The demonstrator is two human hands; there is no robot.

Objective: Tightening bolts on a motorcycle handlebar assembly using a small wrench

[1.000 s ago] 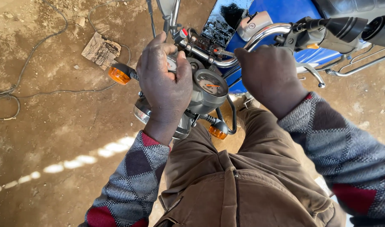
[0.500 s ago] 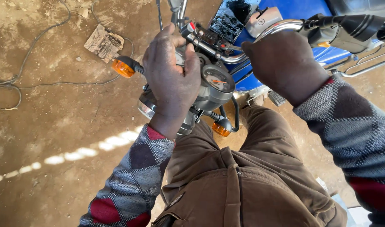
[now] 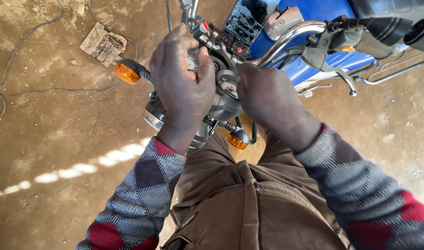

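Observation:
I look down at the front of a motorcycle. My left hand (image 3: 183, 83) grips the top of the round instrument cluster (image 3: 227, 83), fingers curled over its far edge. My right hand (image 3: 267, 99) rests on the near right side of the same cluster, fingers bent against it; what they touch is hidden. Below sits the chrome-rimmed headlight (image 3: 152, 118). Orange turn signals stick out at the left (image 3: 125, 73) and below the cluster (image 3: 236, 140). The chrome handlebar (image 3: 290, 34) runs right to a black grip (image 3: 388, 28).
The blue fuel tank (image 3: 309, 14) lies behind the handlebar. A brake lever (image 3: 337, 74) juts down at right. On the dirt ground lie a thin cable (image 3: 45, 90) and a flat scrap of board (image 3: 103, 44). My brown trousers (image 3: 249, 199) fill the bottom.
My right hand has come off the handlebar area and moved down-left onto the instrument cluster. My left hand has stayed on top of the cluster.

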